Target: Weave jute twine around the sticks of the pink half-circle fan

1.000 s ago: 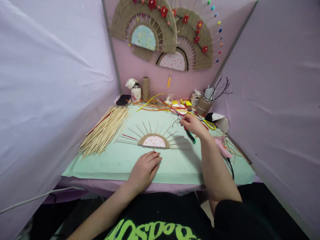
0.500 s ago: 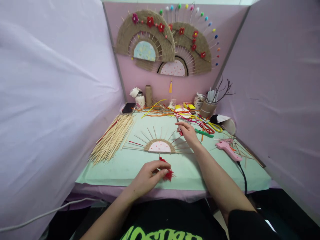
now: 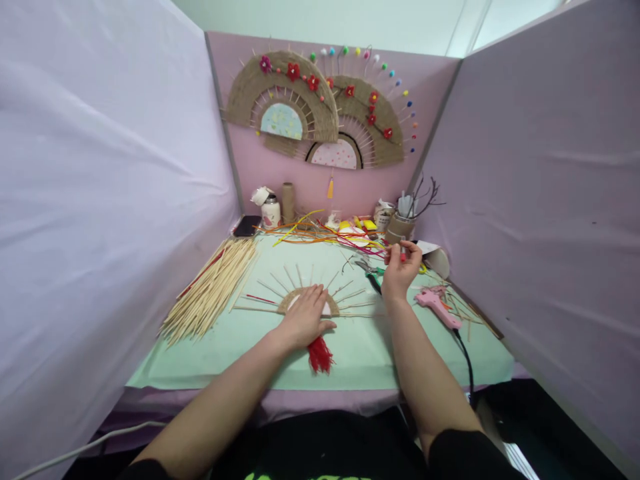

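Observation:
A small half-round fan (image 3: pixel 334 307) lies on the table, with a twine-wrapped arch, a white dotted centre and thin sticks fanning outward. One stick (image 3: pixel 260 299) on its left side is red. My left hand (image 3: pixel 304 319) rests flat over the fan's centre, fingers stretched out, hiding much of it. Below that hand a red tassel (image 3: pixel 321 355) hangs toward the table's front edge. To the right, my right hand (image 3: pixel 401 273) is raised with its fingers closed on a red marker pen (image 3: pixel 403 253). Wire pliers (image 3: pixel 369 270) with green and black handles lie just left of it.
A pile of thin wooden sticks (image 3: pixel 207 290) lies at left. A pink glue gun (image 3: pixel 438 308) with a black cord is at right. Coloured pipe cleaners (image 3: pixel 310 232) stretch along the back, near a phone (image 3: pixel 247 226) and a twine-wrapped pot (image 3: pixel 399 229).
My left hand has left the tassel and now lies flat on the fan. My right hand has moved right, away from the fan, with the red marker pen. The view has tilted up.

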A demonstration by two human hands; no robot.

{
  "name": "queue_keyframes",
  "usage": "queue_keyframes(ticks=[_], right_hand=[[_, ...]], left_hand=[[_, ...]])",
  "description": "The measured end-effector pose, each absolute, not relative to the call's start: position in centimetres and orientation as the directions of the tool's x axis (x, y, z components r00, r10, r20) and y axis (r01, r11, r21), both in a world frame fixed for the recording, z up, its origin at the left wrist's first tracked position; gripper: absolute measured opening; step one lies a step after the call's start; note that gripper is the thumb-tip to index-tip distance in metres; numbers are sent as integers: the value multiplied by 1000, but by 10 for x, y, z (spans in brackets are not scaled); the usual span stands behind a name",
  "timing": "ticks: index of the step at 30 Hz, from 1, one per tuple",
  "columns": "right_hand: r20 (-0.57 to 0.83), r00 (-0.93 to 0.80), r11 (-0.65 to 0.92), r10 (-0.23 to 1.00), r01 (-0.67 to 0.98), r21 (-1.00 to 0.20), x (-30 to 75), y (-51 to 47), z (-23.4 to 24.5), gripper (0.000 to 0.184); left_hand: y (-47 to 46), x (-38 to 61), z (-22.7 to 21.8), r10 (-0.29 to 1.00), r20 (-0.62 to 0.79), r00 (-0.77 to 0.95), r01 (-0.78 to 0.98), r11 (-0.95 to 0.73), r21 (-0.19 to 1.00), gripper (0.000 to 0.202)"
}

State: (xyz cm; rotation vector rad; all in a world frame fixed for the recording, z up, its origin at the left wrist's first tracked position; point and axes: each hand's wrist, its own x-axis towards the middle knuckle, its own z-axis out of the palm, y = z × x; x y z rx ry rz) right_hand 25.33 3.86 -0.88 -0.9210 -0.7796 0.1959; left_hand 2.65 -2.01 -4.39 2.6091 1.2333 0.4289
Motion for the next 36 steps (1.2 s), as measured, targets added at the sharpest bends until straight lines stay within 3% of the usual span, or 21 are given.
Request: queue_keyframes(ticks=[2, 4, 7, 10, 12, 14, 17, 18, 25, 36], right_hand=[[493, 766, 591, 413, 186, -785, 262, 38, -6, 29], [477, 758, 566, 444, 175, -806, 269, 38, -5, 30], [480, 623, 474, 618, 192, -860, 276, 43, -3, 33], [434, 366, 307, 823, 355, -883, 276, 62, 5, 28], [410, 180, 234, 894, 593, -771, 270, 81, 12, 21], [402, 41, 195, 915, 827, -528, 260, 103, 15, 16], [231, -114, 152, 966, 976, -156, 240, 134, 11, 18], [201, -122, 147, 972, 982, -117, 233, 143, 8, 19], [106, -126, 124, 986, 992, 30, 201, 184, -13, 28], [102, -125, 113, 987, 987, 113, 174, 186, -2, 29]], left_hand=[[-21, 24, -48, 769, 198, 608, 693, -636, 340, 67], [-21, 22, -49, 765, 211, 609, 681, -640, 356, 62], [-20, 22, -48, 765, 213, 608, 680, -640, 357, 58], [-20, 23, -47, 763, 228, 605, 675, -643, 363, 58], [-21, 24, -46, 764, 245, 597, 667, -642, 378, 58], [-22, 25, -44, 765, 268, 585, 658, -642, 395, 57], [-23, 27, -42, 765, 316, 561, 646, -643, 411, 52], [-23, 27, -41, 765, 331, 552, 644, -644, 413, 50], [-23, 25, -43, 752, 417, 510, 631, -657, 412, 40], [-24, 21, -37, 758, 440, 481, 572, -652, 497, 36]])
